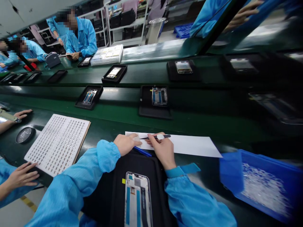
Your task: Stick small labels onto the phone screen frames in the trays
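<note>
My right hand (163, 149) grips dark tweezers (167, 136), their tips pointing left over a long white paper strip (194, 145). A pale finger cover shows on one of its fingers. My left hand (125, 144) rests on the strip's left end with fingers stretched out, a pale cover on one fingertip close to the tweezer tips. Anything tiny between the tips cannot be made out. Just below the hands lies a blue pen-like stick (142, 151). Nearest me, a phone frame (138, 201) with blue strips and a yellow tab sits in a black tray (118, 189).
A blue bin (229, 170) of small clear pieces stands at right. Left are a board with rows of small parts (56, 142), a round dish (25, 135) and a co-worker's hands (22, 178). Beyond, trays with phone parts (89, 97) line green conveyors (113, 108).
</note>
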Motion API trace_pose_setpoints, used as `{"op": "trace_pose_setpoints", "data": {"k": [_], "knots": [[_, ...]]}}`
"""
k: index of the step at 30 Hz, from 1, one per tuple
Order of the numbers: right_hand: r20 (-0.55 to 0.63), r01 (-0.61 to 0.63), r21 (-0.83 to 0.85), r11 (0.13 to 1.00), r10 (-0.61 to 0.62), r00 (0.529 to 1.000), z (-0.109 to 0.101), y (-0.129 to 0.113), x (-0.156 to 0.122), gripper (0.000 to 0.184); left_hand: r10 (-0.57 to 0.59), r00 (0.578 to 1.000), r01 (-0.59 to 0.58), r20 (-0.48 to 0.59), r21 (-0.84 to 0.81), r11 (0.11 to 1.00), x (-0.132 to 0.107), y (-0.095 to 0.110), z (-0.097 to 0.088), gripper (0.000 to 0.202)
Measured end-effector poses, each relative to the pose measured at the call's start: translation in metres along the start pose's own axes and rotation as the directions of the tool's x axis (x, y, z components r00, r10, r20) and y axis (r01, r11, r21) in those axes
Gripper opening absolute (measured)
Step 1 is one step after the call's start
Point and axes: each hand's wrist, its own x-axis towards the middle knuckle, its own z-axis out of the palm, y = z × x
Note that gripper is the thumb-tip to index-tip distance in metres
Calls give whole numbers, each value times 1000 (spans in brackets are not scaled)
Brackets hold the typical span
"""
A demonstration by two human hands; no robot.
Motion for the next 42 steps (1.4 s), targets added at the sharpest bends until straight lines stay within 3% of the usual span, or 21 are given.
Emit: {"op": "trace_pose_setpoints", "data": {"k": [5, 9, 12, 15, 17, 21, 28, 42], "knots": [[-116, 1, 165, 986, 18, 993, -17, -11, -12, 60, -8, 1000, 10, 26, -74, 997, 3, -4, 2, 47], [-153, 2, 222, 975, 33, 988, -40, -10, -69, 54, -133, 986, 106, -102, -230, 967, -9, -9, -3, 45], [-92, -11, 100, 995, 21, 996, -45, -2, -116, 48, -258, 952, 163, -166, -438, 884, -32, -1, -9, 32], [-54, 64, -86, 994, -69, 996, -41, 6, -140, 41, -191, 982, 152, -9, -566, 810, -53, 16, -11, 29], [-43, 148, -161, 976, -157, 987, -39, 8, -145, 38, -116, 990, 140, 78, -592, 794, -60, 27, -8, 25], [-43, 236, -222, 946, -251, 967, -38, 8, -144, 34, -72, 988, 139, 137, -580, 803, -60, 39, -1, 23], [-42, 260, -248, 933, -278, 960, -38, 12, -147, 32, -83, 986, 147, 146, -515, 844, -56, 41, 0, 21], [-52, 246, -265, 932, -269, 962, -37, 9, -149, 31, -105, 979, 181, 173, -516, 837, -57, 44, -3, 21]]}}
